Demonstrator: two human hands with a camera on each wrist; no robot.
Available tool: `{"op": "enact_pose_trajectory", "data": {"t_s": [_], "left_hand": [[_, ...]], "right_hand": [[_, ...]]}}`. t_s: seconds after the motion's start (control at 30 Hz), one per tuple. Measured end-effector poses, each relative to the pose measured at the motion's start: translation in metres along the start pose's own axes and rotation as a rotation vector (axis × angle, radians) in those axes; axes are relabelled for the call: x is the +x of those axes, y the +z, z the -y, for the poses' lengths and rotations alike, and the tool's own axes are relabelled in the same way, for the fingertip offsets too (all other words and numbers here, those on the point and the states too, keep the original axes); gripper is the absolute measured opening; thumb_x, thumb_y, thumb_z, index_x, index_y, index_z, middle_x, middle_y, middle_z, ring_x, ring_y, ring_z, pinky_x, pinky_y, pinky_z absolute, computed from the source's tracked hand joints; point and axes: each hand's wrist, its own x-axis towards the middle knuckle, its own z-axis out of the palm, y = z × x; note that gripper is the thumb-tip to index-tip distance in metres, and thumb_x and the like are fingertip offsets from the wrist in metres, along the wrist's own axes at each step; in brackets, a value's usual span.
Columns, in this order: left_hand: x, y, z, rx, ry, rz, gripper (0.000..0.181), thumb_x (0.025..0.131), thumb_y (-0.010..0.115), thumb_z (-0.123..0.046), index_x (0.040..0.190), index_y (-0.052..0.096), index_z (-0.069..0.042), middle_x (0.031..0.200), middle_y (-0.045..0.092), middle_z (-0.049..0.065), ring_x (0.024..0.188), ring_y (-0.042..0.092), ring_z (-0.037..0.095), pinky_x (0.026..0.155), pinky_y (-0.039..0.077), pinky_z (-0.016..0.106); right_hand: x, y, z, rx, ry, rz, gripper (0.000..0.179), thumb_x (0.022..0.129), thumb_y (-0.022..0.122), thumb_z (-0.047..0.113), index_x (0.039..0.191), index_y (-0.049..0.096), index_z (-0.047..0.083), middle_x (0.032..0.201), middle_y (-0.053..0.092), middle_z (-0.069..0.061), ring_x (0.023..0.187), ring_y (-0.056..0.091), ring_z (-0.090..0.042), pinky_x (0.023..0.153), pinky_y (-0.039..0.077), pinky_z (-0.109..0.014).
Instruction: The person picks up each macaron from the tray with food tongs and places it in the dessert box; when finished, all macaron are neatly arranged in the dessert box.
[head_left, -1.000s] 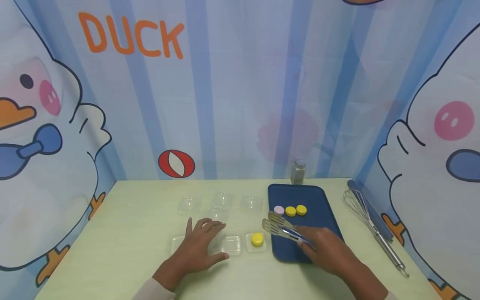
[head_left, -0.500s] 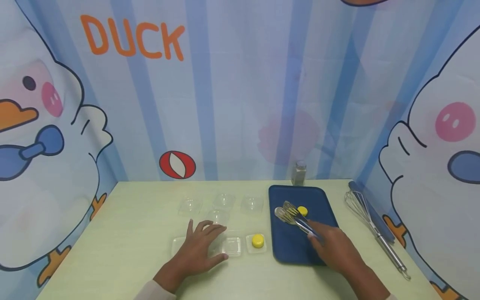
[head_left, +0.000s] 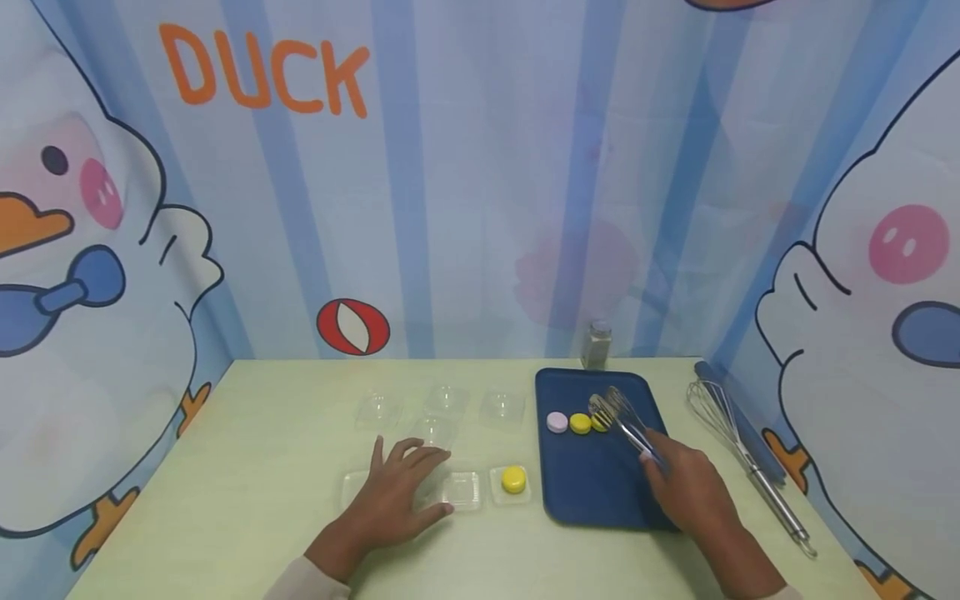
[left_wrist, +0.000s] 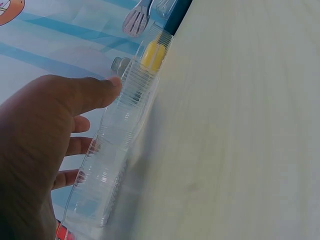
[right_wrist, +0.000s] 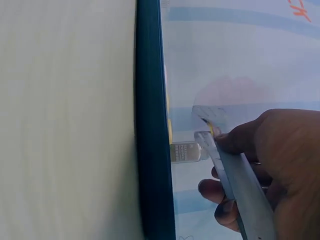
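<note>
My right hand (head_left: 690, 487) grips metal tongs (head_left: 637, 437) above a dark blue tray (head_left: 592, 500). The slotted tong heads are spread a little and overlap the rightmost yellow macaron (head_left: 599, 424), partly hiding it. To its left on the tray lie another yellow macaron (head_left: 581, 423) and a lilac macaron (head_left: 557, 422). My left hand (head_left: 397, 500) has its fingers loosely spread over clear plastic container bases (head_left: 461, 492), thumb near their front edge; the left wrist view shows the ribbed plastic (left_wrist: 115, 125) beside the fingers. A further yellow macaron (head_left: 513, 479) sits in a small clear base (head_left: 498, 498).
Several clear domed lids (head_left: 501, 407) stand behind the left hand. A glass jar (head_left: 596, 346) is behind the tray. Right of the tray lie a whisk (head_left: 757, 471) and a dark blue long utensil (head_left: 738, 417). A printed curtain (head_left: 480, 167) closes off the back.
The tongs have moved right and back across the tray, from the lilac macaron past the middle yellow one to the rightmost. The left hand stays in place; the macarons look unmoved.
</note>
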Motion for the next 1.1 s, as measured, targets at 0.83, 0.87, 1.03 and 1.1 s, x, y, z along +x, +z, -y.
{"op": "enact_pose_trajectory", "data": {"t_s": [0.83, 0.87, 1.03, 1.1], "left_hand": [[0.000, -0.002, -0.002, -0.019, -0.012, 0.008, 0.066, 0.094, 0.082, -0.044, 0.152, 0.063, -0.020, 0.149, 0.070, 0.002, 0.148, 0.051, 0.038, 0.121, 0.018, 0.091], [0.000, -0.003, -0.002, -0.022, -0.014, 0.010, 0.066, 0.094, 0.083, -0.044, 0.153, 0.062, -0.020, 0.149, 0.070, 0.002, 0.148, 0.051, 0.038, 0.121, 0.017, 0.091], [0.000, -0.002, -0.002, -0.021, -0.020, 0.011, 0.067, 0.094, 0.083, -0.045, 0.153, 0.062, -0.021, 0.149, 0.070, 0.001, 0.148, 0.051, 0.038, 0.121, 0.018, 0.091], [0.000, -0.002, -0.002, -0.020, -0.021, 0.012, 0.067, 0.094, 0.083, -0.045, 0.153, 0.061, -0.021, 0.149, 0.070, 0.001, 0.148, 0.051, 0.037, 0.121, 0.019, 0.091]], "right_hand": [[0.004, 0.009, -0.014, -0.026, 0.039, 0.104, 0.047, 0.104, 0.071, 0.016, 0.144, 0.065, -0.008, 0.136, 0.070, -0.034, 0.122, 0.071, -0.055, 0.095, 0.059, -0.068], [0.004, 0.009, -0.014, -0.026, 0.035, 0.101, 0.046, 0.104, 0.071, 0.016, 0.143, 0.065, -0.008, 0.136, 0.071, -0.034, 0.122, 0.071, -0.055, 0.095, 0.059, -0.068], [0.004, 0.009, -0.014, -0.026, 0.024, 0.103, 0.046, 0.104, 0.071, 0.016, 0.142, 0.065, -0.009, 0.135, 0.071, -0.034, 0.122, 0.071, -0.055, 0.096, 0.059, -0.068], [0.004, 0.009, -0.014, -0.026, 0.019, 0.105, 0.045, 0.104, 0.071, 0.015, 0.142, 0.065, -0.009, 0.135, 0.071, -0.035, 0.122, 0.071, -0.055, 0.096, 0.059, -0.068]]}}
